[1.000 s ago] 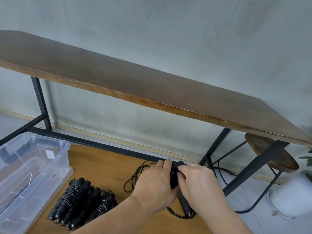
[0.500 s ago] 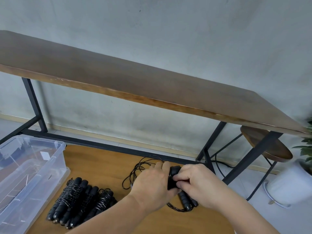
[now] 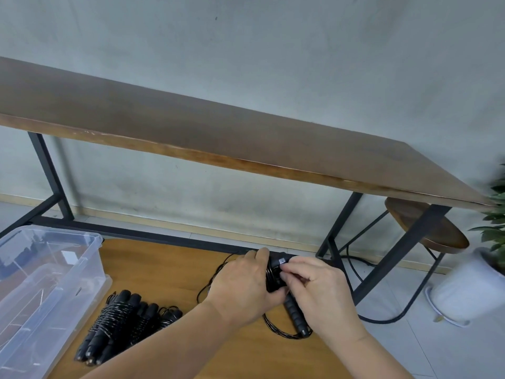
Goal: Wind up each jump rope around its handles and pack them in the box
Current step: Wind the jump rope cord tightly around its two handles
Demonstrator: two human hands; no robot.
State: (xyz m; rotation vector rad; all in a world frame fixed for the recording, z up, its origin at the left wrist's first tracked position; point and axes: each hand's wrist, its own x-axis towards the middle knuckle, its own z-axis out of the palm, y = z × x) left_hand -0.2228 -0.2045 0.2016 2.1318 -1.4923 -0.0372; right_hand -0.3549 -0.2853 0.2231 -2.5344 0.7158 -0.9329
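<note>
My left hand (image 3: 243, 285) grips the black handles of a jump rope (image 3: 293, 310) over the low wooden board (image 3: 164, 269). My right hand (image 3: 317, 285) pinches the thin black rope at the handles' top end. Loose rope loops trail left of my left hand and below the handles. Several wound jump ropes (image 3: 123, 324) lie in a row on the board to the left. A clear plastic box (image 3: 43, 283) stands at the far left, and what is inside it is unclear.
A long dark wooden table (image 3: 218, 138) on black metal legs runs across above the board. A round wooden stool (image 3: 426, 228) stands at the right, with a white plant pot (image 3: 470, 291) and a black cable (image 3: 382, 318) on the grey floor.
My right hand has shifted up along the handles toward their top end. My left hand keeps its grip. The view has swung slightly right.
</note>
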